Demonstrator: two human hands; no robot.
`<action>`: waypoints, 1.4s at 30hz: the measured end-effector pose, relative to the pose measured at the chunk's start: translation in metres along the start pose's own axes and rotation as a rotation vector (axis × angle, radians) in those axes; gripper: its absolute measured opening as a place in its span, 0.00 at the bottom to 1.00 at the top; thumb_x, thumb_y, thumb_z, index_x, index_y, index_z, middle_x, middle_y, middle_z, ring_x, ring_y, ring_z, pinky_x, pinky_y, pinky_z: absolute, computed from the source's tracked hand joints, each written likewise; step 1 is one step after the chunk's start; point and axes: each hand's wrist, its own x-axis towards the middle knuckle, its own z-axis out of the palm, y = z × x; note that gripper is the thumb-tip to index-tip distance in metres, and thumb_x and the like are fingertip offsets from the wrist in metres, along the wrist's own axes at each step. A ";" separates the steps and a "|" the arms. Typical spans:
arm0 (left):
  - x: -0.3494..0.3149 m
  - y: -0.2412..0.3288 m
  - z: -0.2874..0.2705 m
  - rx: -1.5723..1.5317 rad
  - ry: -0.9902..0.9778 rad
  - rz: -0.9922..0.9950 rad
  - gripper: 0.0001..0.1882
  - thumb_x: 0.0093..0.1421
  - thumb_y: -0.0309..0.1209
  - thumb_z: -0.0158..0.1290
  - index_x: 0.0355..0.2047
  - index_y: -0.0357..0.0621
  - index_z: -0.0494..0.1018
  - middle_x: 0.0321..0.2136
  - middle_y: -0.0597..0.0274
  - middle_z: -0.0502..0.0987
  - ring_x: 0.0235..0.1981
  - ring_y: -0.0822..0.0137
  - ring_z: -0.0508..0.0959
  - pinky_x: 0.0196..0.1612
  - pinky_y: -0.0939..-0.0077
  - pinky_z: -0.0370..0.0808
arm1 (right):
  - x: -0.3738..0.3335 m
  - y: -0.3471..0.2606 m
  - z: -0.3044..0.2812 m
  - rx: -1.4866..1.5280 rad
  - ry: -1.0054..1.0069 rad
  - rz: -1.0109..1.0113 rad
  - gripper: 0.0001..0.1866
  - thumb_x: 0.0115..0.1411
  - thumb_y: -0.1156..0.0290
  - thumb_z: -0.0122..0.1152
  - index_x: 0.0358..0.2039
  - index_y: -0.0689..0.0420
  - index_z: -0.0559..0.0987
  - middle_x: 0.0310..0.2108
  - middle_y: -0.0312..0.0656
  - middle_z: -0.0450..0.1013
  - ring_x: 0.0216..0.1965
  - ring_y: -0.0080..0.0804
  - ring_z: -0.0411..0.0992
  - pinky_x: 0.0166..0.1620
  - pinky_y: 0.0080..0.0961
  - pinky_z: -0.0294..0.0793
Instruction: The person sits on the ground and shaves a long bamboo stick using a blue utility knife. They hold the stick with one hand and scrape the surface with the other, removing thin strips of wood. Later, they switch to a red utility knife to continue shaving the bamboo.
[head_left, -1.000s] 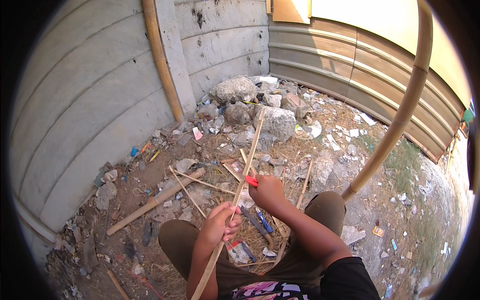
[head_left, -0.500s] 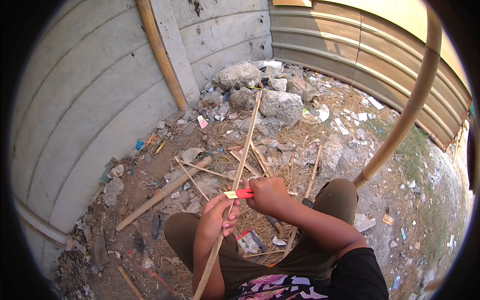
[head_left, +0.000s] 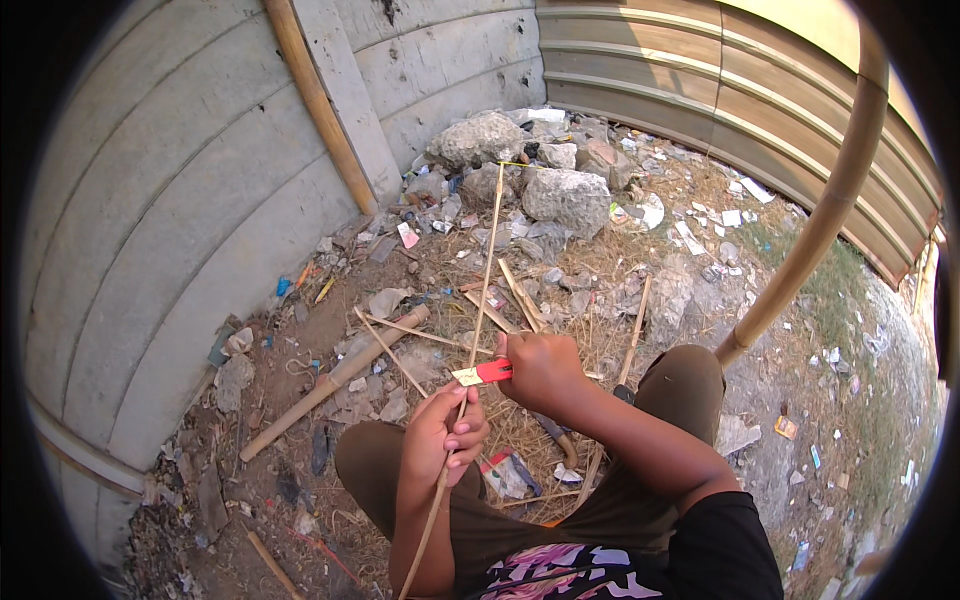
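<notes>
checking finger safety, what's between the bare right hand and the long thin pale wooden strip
A red-handled cutter shows there in the head view; the right hand holds its red end and its flat pale blade crosses the strip.

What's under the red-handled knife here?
A long, pale strip, held in the left hand, passes beneath its blade; the stretch directly under the blade is covered.

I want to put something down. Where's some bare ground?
The barest patch looks like the brown dirt between the grey wall and the thick bamboo piece on the ground, though litter edges it. It's crowded around the rocks, and between the knees, where a packet lies. The left hand's long strip crosses the middle.
</notes>
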 end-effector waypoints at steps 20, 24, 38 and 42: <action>0.000 -0.019 0.011 -0.041 -0.039 -0.076 0.10 0.72 0.33 0.39 0.37 0.41 0.65 0.19 0.70 0.60 0.12 0.84 0.57 0.07 0.90 0.55 | 0.053 0.064 -0.002 -0.209 -0.152 0.365 0.15 0.59 0.60 0.58 0.24 0.58 0.82 0.21 0.50 0.77 0.24 0.49 0.78 0.29 0.43 0.77; -0.003 -0.026 0.015 0.007 -0.061 -0.109 0.10 0.72 0.33 0.39 0.37 0.41 0.64 0.19 0.70 0.60 0.12 0.84 0.57 0.08 0.89 0.54 | 0.070 0.093 -0.012 -0.277 -0.252 0.496 0.13 0.57 0.60 0.59 0.29 0.57 0.84 0.27 0.49 0.80 0.30 0.48 0.81 0.32 0.42 0.79; -0.019 -0.045 0.039 0.362 -0.250 -0.274 0.10 0.73 0.34 0.40 0.40 0.40 0.65 0.20 0.69 0.62 0.13 0.82 0.58 0.13 0.85 0.60 | 0.065 0.227 -0.056 -0.063 0.065 0.711 0.19 0.56 0.56 0.60 0.29 0.63 0.82 0.25 0.55 0.78 0.23 0.52 0.77 0.29 0.44 0.75; -0.016 -0.030 0.029 0.264 -0.248 -0.185 0.10 0.72 0.33 0.40 0.39 0.38 0.66 0.20 0.70 0.61 0.13 0.83 0.58 0.12 0.86 0.59 | 0.048 0.148 -0.051 1.301 -0.278 1.228 0.25 0.66 0.48 0.56 0.17 0.48 0.63 0.10 0.23 0.47 0.09 0.17 0.45 0.15 0.22 0.43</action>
